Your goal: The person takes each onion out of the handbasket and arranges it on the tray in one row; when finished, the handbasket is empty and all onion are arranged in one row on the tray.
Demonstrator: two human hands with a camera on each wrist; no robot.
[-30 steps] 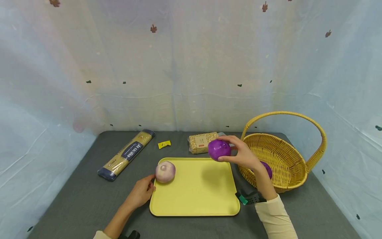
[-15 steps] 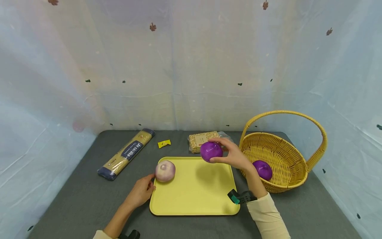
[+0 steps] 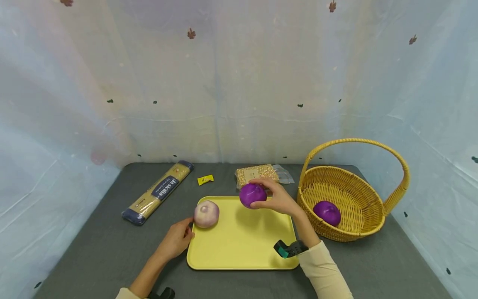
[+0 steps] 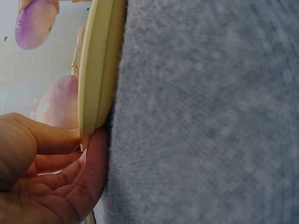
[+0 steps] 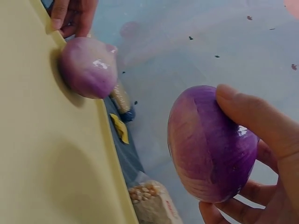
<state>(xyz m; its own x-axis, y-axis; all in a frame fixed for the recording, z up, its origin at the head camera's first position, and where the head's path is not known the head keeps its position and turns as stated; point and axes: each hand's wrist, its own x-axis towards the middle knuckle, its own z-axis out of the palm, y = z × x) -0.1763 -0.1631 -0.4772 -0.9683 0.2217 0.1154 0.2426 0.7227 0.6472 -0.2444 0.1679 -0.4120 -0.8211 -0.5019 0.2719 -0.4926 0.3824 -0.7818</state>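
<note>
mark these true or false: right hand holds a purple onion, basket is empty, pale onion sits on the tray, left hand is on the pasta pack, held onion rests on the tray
1. The right hand holds a purple onion: true.
2. The basket is empty: false, a second purple onion lies in it.
3. A pale onion sits on the yellow tray: true.
4. The left hand is on the pasta pack: false, it grips the tray's left edge.
5. The held onion rests on the tray: false, it is held above it.
</note>
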